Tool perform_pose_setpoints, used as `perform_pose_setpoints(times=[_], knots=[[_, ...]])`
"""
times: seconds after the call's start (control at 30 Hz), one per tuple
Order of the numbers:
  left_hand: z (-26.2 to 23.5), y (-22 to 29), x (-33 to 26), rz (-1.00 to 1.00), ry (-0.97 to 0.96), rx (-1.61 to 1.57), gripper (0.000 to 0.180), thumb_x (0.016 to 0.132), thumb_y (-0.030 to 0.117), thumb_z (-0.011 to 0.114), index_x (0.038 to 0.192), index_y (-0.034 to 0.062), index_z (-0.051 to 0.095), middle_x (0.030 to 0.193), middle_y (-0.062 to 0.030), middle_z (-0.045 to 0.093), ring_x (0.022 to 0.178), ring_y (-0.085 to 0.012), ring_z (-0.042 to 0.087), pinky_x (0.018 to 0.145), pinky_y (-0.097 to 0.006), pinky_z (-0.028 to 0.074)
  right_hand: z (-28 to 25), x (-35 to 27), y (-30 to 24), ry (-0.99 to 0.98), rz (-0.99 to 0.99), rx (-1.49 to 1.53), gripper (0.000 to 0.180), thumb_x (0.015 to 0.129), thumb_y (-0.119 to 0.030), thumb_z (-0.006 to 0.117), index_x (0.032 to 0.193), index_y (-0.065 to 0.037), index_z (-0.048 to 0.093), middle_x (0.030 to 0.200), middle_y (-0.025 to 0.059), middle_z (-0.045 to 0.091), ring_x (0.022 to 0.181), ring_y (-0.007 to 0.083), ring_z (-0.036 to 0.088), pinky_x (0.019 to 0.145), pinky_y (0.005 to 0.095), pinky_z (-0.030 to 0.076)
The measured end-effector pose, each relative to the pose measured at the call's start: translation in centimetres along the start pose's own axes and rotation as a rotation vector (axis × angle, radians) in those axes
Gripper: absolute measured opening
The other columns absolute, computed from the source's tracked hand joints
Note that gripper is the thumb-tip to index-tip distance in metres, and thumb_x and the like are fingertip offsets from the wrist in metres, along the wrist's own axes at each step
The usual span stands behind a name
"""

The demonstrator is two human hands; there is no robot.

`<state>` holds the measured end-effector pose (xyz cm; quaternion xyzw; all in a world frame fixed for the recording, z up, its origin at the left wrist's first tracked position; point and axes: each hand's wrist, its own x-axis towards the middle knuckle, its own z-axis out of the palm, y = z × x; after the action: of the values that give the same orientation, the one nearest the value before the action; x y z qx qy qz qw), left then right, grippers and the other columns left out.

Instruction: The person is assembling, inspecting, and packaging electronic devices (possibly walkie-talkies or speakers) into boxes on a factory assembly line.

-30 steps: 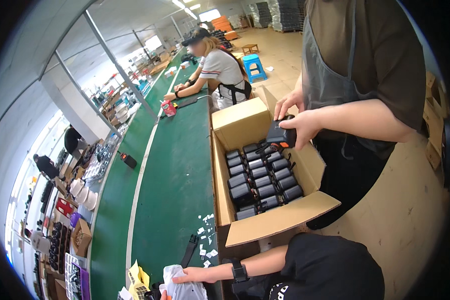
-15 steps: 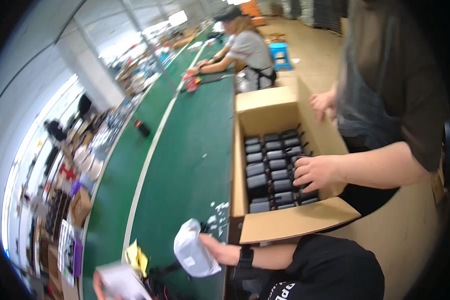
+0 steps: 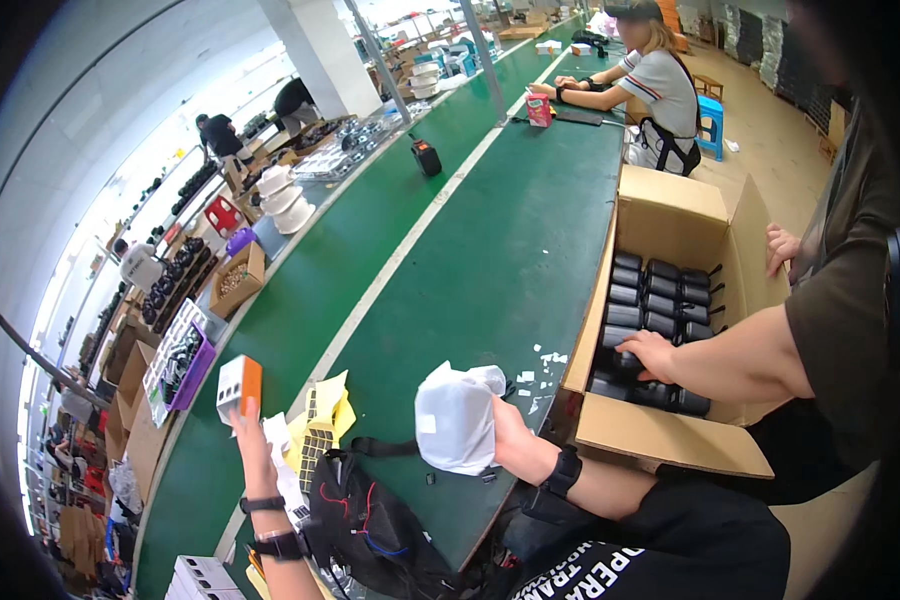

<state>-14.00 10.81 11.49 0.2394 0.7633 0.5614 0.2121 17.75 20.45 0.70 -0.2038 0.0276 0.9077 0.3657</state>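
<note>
Since half a second ago, left hand (image 3: 253, 437) is rising, gripping a small orange-white box (image 3: 238, 385) left of the carton (image 3: 670, 215); right hand (image 3: 510, 437) is clutching a white bag (image 3: 457, 415) — open, facing the box.

The left hand (image 3: 253, 440) lifts a small white and orange box (image 3: 238, 386) above the long green belt (image 3: 450, 260). The right hand (image 3: 505, 440) grips a white crumpled plastic bag (image 3: 457, 415), beside an open cardboard carton (image 3: 670, 215) of black devices (image 3: 660, 300) where a co-worker's hand (image 3: 652, 355) reaches in.
</note>
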Motion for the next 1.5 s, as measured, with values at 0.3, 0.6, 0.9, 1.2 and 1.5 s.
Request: perform_pose_setpoints(times=[0.3,0.6,0.9,1.2,1.5], knots=[[8.1,5.4,-18.9,0.702,-0.371,0.591,0.063,0.083,0.02,0.061,0.137,0.0034,0.033,0.133,-0.0263,0.039,0.113,-0.0374,0.05,0.089,-0.037,0.044,3.4,-2.6,5.2,-0.032,0.005,-0.218,0.047,0.098,-0.041,0.028,0.122,-0.006,0.049,0.119,0.008,0.057,0.108,0.0225,0.056,0.095,0.0381,0.043],[7.7,5.3,-18.2,0.554,-0.128,0.077,0.016,0.091,0.003,0.046,0.098,-0.0036,0.059,0.08,-0.0062,0.063,0.073,-0.0094,0.055,0.065,-0.024,0.044,3.4,-4.1,6.7,-0.348,0.243,-0.114,0.069,0.087,-0.064,0.034,0.133,-0.012,0.04,0.133,0.0052,0.047,0.119,0.0211,0.048,0.099,0.0403,0.038],[6.7,7.4,-13.2,0.463,-0.178,-0.442,0.024,0.094,0.017,0.048,0.11,0.0011,0.055,0.092,-0.0028,0.059,0.077,-0.0077,0.056,0.067,-0.022,0.045,2.2,-2.9,5.0,-0.356,0.39,-0.038,0.06,0.081,-0.053,0.059,0.124,-0.012,0.051,0.122,0.0052,0.056,0.11,0.019,0.055,0.094,0.0382,0.043],[-7.5,4.4,8.9,0.468,0.688,-0.279,0.041,0.094,0.023,0.038,0.112,-0.0127,0.047,0.111,-0.0231,0.055,0.094,-0.0274,0.057,0.083,-0.036,0.046,1.2,-3.5,2.7,-0.35,0.44,0.022,0.048,0.085,-0.048,0.057,0.113,-0.009,0.059,0.107,0.0067,0.064,0.093,0.0194,0.062,0.085,0.0362,0.05],[-2.7,-3.1,1.3,0.051,0.029,0.276,0.075,0.086,0.038,0.057,0.134,-0.0089,0.026,0.132,-0.0234,0.04,0.119,-0.0281,0.043,0.097,-0.037,0.035,1.6,-5.0,1.5,-0.35,0.324,-0.1,0.055,0.086,-0.05,0.053,0.122,-0.008,0.053,0.118,0.0093,0.059,0.102,0.0211,0.059,0.091,0.0406,0.046]])
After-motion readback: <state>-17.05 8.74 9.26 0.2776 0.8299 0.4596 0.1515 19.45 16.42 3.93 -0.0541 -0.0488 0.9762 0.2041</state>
